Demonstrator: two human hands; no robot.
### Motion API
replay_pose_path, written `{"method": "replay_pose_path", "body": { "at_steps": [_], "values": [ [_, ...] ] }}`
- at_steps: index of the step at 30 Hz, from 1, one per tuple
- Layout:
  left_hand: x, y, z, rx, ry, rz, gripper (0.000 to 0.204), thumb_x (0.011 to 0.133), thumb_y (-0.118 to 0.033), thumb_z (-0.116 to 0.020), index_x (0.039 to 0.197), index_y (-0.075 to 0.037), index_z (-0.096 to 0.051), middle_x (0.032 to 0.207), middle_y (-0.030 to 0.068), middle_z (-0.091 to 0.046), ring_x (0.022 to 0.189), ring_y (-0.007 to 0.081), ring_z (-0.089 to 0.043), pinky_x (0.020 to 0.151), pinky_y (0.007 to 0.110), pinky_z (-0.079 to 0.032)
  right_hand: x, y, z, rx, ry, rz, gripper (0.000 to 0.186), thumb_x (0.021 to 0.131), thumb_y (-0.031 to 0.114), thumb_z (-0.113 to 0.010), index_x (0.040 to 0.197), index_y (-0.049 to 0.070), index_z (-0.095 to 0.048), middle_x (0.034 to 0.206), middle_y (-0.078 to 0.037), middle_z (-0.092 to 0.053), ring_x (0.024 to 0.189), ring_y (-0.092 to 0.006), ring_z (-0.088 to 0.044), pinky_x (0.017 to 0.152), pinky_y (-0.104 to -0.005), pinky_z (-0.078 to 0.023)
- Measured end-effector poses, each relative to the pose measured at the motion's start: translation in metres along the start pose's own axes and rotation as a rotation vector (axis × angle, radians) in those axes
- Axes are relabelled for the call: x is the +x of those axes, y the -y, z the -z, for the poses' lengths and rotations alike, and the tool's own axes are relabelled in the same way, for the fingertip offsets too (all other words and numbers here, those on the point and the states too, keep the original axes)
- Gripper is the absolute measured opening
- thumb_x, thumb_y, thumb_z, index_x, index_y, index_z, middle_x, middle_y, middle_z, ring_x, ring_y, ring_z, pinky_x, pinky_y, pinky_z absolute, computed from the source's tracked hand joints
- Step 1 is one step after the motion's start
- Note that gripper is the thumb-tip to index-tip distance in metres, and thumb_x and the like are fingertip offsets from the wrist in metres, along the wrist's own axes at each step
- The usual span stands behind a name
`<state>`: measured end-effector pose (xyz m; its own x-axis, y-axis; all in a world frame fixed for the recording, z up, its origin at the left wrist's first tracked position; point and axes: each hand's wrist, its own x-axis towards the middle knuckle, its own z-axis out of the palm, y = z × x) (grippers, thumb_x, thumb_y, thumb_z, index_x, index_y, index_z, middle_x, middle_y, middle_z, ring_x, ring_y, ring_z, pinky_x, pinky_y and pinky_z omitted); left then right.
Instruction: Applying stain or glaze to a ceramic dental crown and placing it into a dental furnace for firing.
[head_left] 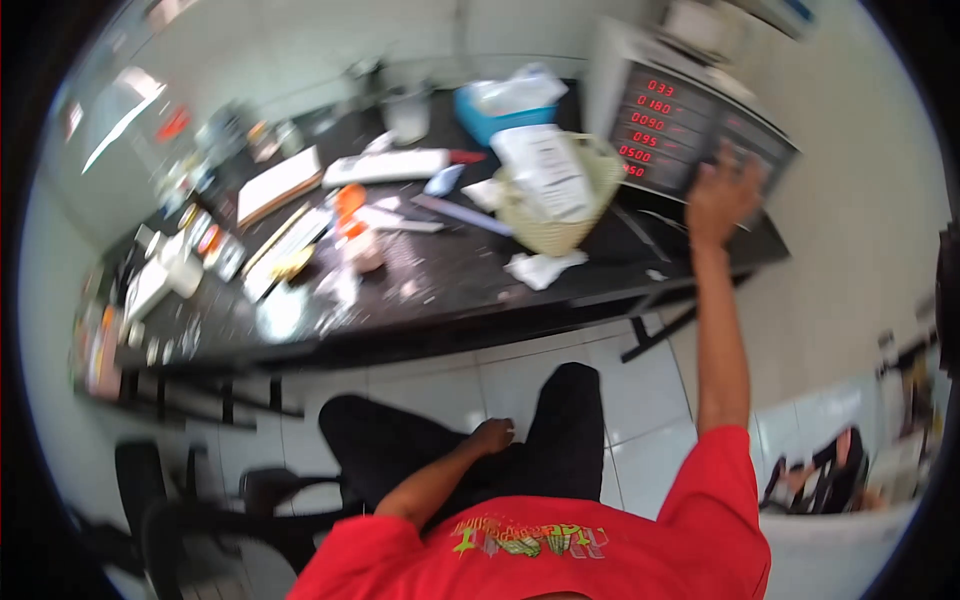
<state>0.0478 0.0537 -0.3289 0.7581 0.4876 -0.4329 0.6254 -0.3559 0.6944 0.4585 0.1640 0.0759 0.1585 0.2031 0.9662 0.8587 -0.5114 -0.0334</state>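
Observation:
My right hand reaches out at the far right with its fingers spread. Its fingertips lie over the dark front panel of a pale box-shaped machine with rows of red lit digits; whether they press it I cannot tell. My left hand rests between my thighs, fingers curled. A tiny pale bit shows at its fingertips, too small to name. Left of the machine stands a cream plastic basket with a white printed packet in it. A crumpled white tissue lies before the basket.
On the black table are a blue tub, a clear cup, a notebook, a small jar with orange, and several bottles at the left. A black chair stands lower left. The table's front edge runs before my knees.

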Motion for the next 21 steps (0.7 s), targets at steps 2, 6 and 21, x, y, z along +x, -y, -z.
{"method": "replay_pose_path", "body": {
  "at_steps": [2, 6, 21],
  "values": [
    [-0.005, 0.012, 0.008, -0.002, -0.013, 0.005, 0.033, 0.09, -0.026, -0.06, 0.116, -0.005, -0.066, 0.111, 0.0249, -0.067, 0.107, 0.0419, -0.063, 0.094, 0.049, -0.051, -0.002, -0.003, -0.002, 0.037, 0.061, -0.058, 0.052, 0.097, 0.033, -0.056, 0.147, 0.026, -0.045, 0.157, -0.021, -0.026, 0.146, -0.0454, -0.02, 0.112, -0.0675, -0.019],
    [0.0, 0.017, 0.017, 0.025, 0.005, 0.016, 0.034, 0.091, -0.028, -0.06, 0.116, -0.007, -0.067, 0.108, 0.0242, -0.069, 0.104, 0.0405, -0.065, 0.093, 0.048, -0.051, 0.0, -0.017, 0.008, 0.042, 0.085, -0.092, 0.048, 0.099, 0.032, -0.054, 0.146, 0.025, -0.047, 0.156, -0.019, -0.025, 0.146, -0.0455, -0.017, 0.112, -0.0678, -0.018],
    [-0.005, 0.026, 0.014, 0.028, -0.081, -0.015, 0.031, 0.091, -0.028, -0.061, 0.112, -0.005, -0.068, 0.098, 0.02, -0.072, 0.093, 0.0352, -0.07, 0.085, 0.043, -0.055, 0.0, -0.014, 0.013, 0.111, 0.108, -0.11, 0.047, 0.1, 0.031, -0.052, 0.146, 0.023, -0.047, 0.156, -0.021, -0.024, 0.145, -0.0473, -0.016, 0.113, -0.0685, -0.016]
  ]
}}
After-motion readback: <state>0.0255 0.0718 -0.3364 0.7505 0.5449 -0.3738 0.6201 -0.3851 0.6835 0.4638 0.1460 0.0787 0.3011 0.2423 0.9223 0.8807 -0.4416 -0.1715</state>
